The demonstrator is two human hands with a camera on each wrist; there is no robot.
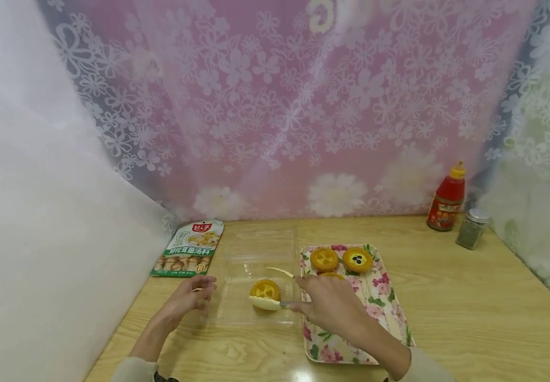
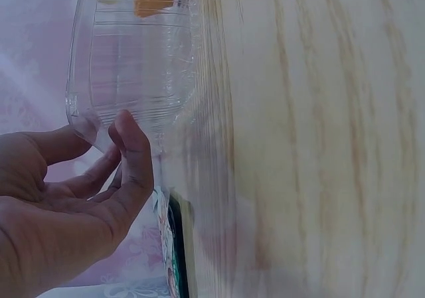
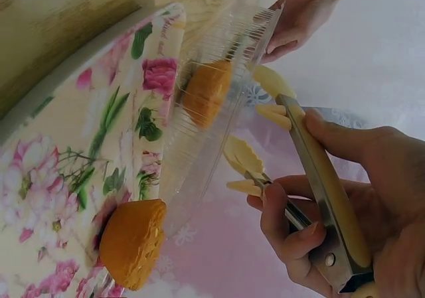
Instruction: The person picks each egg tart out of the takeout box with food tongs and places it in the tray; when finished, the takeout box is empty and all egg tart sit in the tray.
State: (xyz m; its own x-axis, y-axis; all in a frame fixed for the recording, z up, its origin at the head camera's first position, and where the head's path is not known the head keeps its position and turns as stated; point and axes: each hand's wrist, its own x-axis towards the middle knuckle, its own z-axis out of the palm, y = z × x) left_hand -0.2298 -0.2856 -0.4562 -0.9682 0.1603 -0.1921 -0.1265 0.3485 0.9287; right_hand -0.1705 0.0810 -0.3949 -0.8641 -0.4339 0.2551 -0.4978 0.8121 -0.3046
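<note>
My right hand point(image 1: 334, 307) grips metal tongs point(image 3: 325, 198) with cream-coloured scalloped tips. The tongs' tips are spread apart over an egg tart point(image 1: 266, 288) lying in a clear plastic container point(image 1: 236, 313); in the right wrist view they stand apart from it. My left hand point(image 1: 186, 302) is at the container's left side, and in the left wrist view its thumb and curled fingers pinch the container's rim point(image 2: 70, 102). Right of the container lies a floral tray point(image 1: 375, 297) with egg tarts, one topped with dark berries point(image 1: 358, 260) and another plainer tart point(image 1: 324, 259) beside it. A third is partly hidden by my right hand.
A green and white food pouch point(image 1: 190, 248) lies at the back left, near the container's raised lid point(image 1: 260, 244). At the back right stand a red squeeze bottle point(image 1: 446, 201) and a small jar point(image 1: 472, 229). A flowered curtain point(image 1: 294, 132) hangs behind the wooden table.
</note>
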